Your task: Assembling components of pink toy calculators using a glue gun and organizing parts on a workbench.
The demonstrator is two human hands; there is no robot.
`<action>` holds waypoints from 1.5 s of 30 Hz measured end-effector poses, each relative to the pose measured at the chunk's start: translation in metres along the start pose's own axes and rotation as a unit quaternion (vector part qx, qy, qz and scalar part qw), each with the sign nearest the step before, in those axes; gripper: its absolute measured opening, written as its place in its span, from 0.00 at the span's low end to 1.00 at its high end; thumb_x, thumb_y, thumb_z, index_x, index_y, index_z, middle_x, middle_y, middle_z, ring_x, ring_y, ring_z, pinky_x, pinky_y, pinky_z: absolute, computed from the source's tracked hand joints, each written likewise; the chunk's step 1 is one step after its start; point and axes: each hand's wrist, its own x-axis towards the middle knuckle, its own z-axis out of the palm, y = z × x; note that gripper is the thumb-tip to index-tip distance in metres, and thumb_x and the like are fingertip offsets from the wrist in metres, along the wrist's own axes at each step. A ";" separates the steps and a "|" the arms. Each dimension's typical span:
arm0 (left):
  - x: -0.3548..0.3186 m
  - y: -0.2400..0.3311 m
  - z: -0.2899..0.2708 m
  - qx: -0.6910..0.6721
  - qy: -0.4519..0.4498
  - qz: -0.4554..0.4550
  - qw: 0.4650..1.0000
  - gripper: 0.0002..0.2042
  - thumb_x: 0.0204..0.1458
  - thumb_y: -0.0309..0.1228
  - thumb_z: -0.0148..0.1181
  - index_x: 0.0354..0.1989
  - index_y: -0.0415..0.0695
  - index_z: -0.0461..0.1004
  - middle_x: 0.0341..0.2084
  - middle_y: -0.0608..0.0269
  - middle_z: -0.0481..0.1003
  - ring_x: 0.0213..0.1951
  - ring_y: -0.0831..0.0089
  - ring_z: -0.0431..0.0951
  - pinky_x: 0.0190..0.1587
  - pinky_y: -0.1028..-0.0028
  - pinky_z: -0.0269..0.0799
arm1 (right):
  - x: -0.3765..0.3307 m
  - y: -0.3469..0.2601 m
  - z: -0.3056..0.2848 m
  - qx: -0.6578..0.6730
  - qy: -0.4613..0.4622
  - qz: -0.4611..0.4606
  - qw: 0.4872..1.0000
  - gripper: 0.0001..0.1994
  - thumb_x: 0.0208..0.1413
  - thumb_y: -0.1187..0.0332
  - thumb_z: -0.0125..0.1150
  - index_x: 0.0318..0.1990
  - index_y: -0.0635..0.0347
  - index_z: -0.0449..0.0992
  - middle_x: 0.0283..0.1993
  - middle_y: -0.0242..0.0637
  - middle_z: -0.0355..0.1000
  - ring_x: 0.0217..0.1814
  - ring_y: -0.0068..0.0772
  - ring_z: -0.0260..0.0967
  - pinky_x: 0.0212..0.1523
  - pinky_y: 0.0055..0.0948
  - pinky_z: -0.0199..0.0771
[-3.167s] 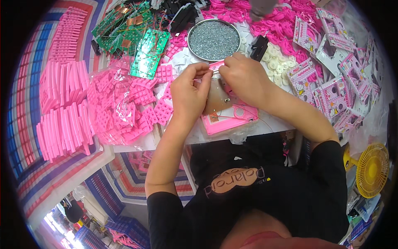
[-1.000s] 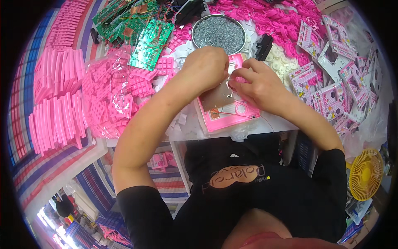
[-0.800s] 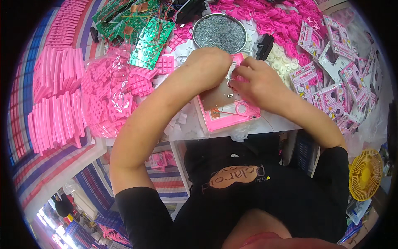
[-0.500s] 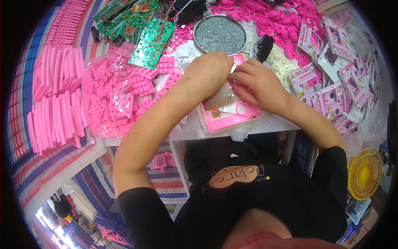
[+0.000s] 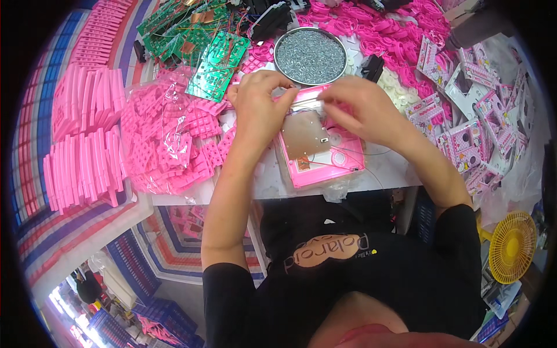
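A small toy-assembly workshop. The crowded bench (image 5: 400, 168) holds stacks of pink plastic parts (image 5: 81, 145) at nine o'clock, green circuit boards (image 5: 197, 40) at eleven, a round tray of metal screws (image 5: 310, 56) at twelve, and packaged pink toys (image 5: 470, 133) at two.

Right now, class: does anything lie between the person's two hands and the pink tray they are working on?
Nothing visible does. Left hand and right hand both rest on the pink tray's far edge, beside its grey plate.
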 end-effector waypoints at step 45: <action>-0.034 0.017 -0.005 -0.016 0.066 0.078 0.995 0.05 0.49 0.29 0.70 0.29 0.46 0.79 0.25 0.66 0.77 0.32 0.66 0.76 0.49 0.63 0.60 | -0.024 -0.017 -0.016 0.186 -0.089 0.018 0.978 0.06 0.53 0.70 0.63 0.38 0.59 0.80 0.32 0.35 0.77 0.29 0.34 0.73 0.32 0.32 0.71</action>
